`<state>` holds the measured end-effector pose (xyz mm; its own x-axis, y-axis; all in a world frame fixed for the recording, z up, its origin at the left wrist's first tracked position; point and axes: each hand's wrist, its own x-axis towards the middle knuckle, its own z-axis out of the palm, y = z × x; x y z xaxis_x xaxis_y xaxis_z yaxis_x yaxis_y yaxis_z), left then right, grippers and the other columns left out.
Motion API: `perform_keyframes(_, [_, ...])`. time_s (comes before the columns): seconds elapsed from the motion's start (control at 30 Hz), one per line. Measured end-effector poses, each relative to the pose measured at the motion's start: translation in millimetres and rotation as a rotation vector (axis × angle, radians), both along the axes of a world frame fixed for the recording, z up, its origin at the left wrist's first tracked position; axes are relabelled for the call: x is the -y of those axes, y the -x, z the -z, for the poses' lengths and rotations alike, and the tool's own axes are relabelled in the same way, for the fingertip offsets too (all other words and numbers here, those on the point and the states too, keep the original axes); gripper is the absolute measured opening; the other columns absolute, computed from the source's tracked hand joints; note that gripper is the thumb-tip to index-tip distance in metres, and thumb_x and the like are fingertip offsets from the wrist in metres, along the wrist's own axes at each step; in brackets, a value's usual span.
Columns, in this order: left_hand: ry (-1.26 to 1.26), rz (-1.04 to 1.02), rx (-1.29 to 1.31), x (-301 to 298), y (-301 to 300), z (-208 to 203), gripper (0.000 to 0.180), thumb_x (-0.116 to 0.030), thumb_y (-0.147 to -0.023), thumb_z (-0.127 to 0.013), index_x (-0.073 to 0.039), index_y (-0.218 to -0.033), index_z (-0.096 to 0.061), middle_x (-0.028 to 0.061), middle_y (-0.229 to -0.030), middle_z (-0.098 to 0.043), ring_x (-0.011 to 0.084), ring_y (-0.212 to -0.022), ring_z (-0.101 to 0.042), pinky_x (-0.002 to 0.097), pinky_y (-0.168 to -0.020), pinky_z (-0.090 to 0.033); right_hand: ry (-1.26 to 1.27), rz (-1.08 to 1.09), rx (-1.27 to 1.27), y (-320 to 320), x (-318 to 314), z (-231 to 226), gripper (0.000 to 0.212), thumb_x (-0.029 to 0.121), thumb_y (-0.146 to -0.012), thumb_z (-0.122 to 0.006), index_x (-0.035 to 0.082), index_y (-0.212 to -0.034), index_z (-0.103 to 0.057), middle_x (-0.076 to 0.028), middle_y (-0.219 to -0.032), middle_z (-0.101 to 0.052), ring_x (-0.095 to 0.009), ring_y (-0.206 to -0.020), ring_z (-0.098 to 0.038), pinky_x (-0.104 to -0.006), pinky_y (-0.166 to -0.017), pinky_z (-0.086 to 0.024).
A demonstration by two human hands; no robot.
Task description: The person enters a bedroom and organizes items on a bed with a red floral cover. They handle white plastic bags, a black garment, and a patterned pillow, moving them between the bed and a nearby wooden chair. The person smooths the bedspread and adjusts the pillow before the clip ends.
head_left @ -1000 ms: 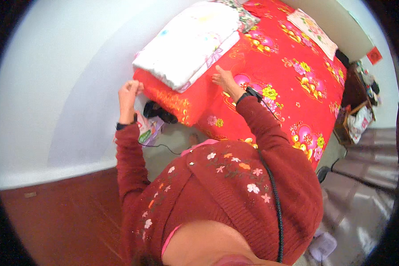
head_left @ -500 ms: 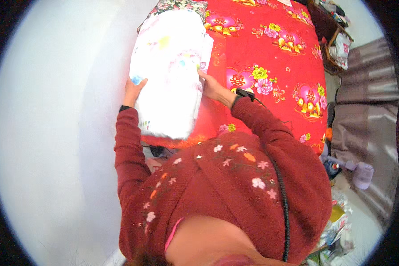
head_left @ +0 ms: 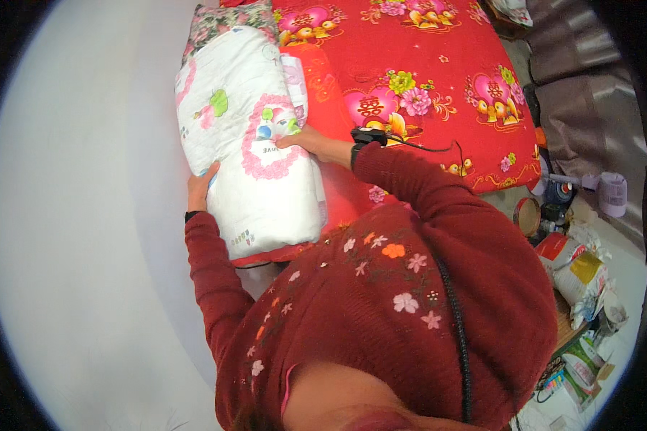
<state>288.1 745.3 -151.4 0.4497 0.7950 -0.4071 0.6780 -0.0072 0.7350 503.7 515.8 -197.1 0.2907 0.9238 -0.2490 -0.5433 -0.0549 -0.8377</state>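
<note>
A folded white quilt [head_left: 266,208] with a pink ruffled ring, green and blue prints lies lengthwise at the left side of the bed. My left hand [head_left: 200,188] grips its left edge, thumb on top and the other fingers mostly hidden along the side. Over the right edge is my right hand [head_left: 303,141], its thumb resting on the printed ring and its remaining fingers largely out of sight. Beneath the quilt, paler folded cloth [head_left: 295,90] shows at the right.
A red bedspread [head_left: 438,65] with hearts and flowers covers the bed. Beyond the quilt sits a dark floral pillow [head_left: 230,25]. A pale wall [head_left: 86,215] stands close on the left. Grey curtains [head_left: 589,108] and cluttered packages [head_left: 579,276] are at the right.
The quilt sits lower and further left in view, and its prints show more sharply. My right hand has shifted inward over its top; my left hand stays at the left edge.
</note>
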Motion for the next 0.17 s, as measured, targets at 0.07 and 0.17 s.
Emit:
perform_keyframes(0.07, [-0.023,-0.03,-0.046,20,-11,-32,0.061,-0.027,-0.068,-0.078,0.012,-0.11,-0.055,0.0143,-0.103,-0.062,0.0225,-0.091,-0.059,0.0305,-0.086,-0.044,0.001,0.041,-0.156,-5,3,16,0.069,0.02,-0.071,-0.072,-0.001,-0.128,-0.039,-0.012,-0.119,-0.055,-0.021,-0.106,-0.054,-0.0331,-0.095,-0.04])
perform_keyframes(0.17, [-0.034,-0.04,0.056,69,-43,-77,0.053,-0.025,-0.069,-0.077,0.012,-0.103,-0.059,0.0133,-0.097,-0.064,0.0218,-0.085,-0.061,0.0311,-0.085,-0.046,-0.082,-0.168,-0.422,-15,-13,39,0.068,0.017,-0.074,-0.07,0.001,-0.131,-0.038,-0.01,-0.122,-0.054,-0.022,-0.108,-0.054,-0.0341,-0.097,-0.038])
